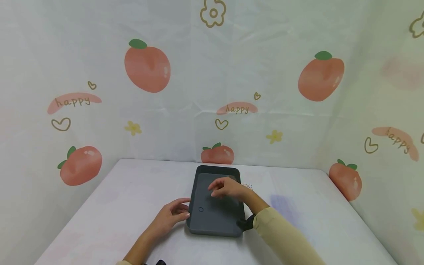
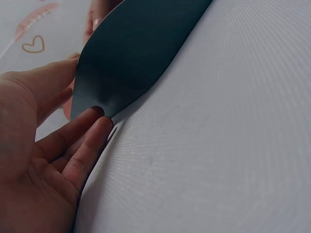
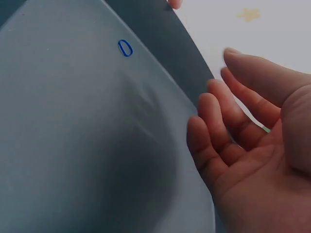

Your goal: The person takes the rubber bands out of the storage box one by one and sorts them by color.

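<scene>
A dark grey rectangular tray (image 1: pixel 215 228) lies on the white table, with one small blue ring-shaped band (image 3: pixel 125 48) on its floor. My left hand (image 1: pixel 171 217) is at the tray's left side; in the left wrist view its fingertips (image 2: pixel 99 115) touch the outer wall with the fingers loosely bent. Over the tray's far half hovers my right hand (image 1: pixel 228 187). Its fingers are loosely curled and apart from the thumb, and I see nothing held between them in the right wrist view. A shadow falls on the tray floor beneath it.
Several small rings (image 1: pixel 250 186) lie on the table (image 1: pixel 149 180) just right of the tray, partly hidden by the right wrist. A white cloth backdrop (image 1: pixel 188 92) with printed fruit and lettering stands behind the table and at its sides.
</scene>
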Motion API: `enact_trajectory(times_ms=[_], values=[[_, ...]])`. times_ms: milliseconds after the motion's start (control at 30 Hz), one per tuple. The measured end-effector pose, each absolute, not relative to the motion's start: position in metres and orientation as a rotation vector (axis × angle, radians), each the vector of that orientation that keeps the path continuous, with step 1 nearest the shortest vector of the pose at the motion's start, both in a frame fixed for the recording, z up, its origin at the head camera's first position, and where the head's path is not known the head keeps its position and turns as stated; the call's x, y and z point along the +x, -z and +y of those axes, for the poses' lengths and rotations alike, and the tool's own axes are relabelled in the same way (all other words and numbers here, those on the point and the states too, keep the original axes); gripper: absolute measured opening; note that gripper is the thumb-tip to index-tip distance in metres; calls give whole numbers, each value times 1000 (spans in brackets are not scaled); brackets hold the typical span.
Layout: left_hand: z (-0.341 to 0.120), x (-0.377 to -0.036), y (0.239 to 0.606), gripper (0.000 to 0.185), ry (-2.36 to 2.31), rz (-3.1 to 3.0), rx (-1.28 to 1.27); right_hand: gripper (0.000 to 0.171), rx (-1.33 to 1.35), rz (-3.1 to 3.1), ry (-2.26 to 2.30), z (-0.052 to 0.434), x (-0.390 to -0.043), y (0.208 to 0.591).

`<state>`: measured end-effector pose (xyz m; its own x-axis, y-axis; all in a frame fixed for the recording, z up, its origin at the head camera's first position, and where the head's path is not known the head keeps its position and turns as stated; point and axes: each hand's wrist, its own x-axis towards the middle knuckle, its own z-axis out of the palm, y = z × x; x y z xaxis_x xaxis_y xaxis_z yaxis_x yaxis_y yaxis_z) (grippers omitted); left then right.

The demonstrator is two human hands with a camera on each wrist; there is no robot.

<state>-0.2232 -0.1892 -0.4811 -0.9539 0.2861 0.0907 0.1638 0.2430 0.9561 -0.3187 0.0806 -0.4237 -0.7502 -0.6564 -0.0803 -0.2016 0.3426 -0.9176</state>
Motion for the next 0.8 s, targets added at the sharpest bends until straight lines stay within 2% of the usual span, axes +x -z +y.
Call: enact_trajectory(times_ms=[467,800], values=[[-188,-221,480,52,-1828,2384,461,27,-825,2216,1143,51,-324,444],[-188,-221,479,52,-1823,2399,480,32,-901,2246,929,37,-324,441]])
